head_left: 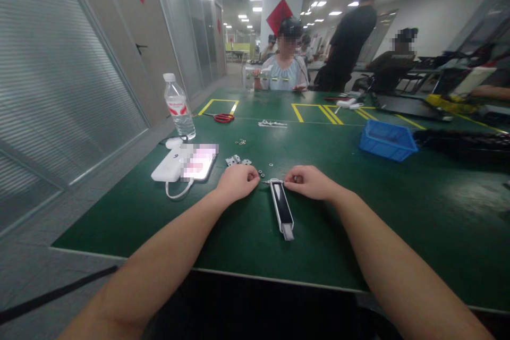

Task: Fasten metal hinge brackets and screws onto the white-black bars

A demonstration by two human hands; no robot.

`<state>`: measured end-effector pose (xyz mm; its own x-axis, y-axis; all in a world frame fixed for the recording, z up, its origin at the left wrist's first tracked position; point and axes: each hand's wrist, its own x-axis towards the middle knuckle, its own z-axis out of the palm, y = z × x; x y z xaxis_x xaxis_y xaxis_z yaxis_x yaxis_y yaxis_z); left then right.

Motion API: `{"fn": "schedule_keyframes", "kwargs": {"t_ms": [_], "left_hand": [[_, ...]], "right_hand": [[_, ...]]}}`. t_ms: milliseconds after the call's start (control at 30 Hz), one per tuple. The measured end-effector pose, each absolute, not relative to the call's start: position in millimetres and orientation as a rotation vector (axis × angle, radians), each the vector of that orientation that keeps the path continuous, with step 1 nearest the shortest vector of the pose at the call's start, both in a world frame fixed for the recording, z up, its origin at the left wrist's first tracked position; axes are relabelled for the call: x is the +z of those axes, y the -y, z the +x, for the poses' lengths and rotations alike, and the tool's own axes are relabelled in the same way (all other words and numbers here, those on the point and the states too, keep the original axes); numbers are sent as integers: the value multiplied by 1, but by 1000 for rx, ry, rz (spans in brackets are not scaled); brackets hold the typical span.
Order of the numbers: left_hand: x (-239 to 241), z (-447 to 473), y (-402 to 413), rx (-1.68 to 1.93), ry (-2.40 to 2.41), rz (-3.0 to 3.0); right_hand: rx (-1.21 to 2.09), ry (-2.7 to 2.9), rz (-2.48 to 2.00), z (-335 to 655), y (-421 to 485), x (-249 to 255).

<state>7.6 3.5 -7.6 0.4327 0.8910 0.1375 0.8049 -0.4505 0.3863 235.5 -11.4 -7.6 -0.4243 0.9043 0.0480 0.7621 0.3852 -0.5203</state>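
Observation:
A long, narrow white-framed part with a dark centre [282, 207] lies on the green table in front of me, a silvery tab at its near end. Across its far end runs a thin metal rod [266, 182], perhaps a bolt, sticking out on the left. My right hand [306, 181] pinches at the rod's right end. To the left, my left hand [239, 183] has its fingers pressed together just short of the rod's tip; anything between them is hidden. Small rings [261, 173] and several metal brackets [235, 160] lie just beyond my left hand.
A white power bank [167, 163] is cabled to a phone [201, 162] at left, near a water bottle [179, 109]. Red-handled scissors [223, 118], small screws [273, 124] and a blue bin [387, 141] stand farther off. A person [285, 69] sits opposite.

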Motion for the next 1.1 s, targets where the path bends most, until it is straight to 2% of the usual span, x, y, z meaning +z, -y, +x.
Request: {"fn": "schedule_keyframes", "kwargs": {"t_ms": [300, 1100], "left_hand": [[-10, 9, -5, 549, -1348, 2295], [-6, 6, -4, 536, -1240, 2147]], "right_hand": [[719, 2282, -1422, 239, 8, -13], [735, 2264, -1436, 238, 9, -13]]}}
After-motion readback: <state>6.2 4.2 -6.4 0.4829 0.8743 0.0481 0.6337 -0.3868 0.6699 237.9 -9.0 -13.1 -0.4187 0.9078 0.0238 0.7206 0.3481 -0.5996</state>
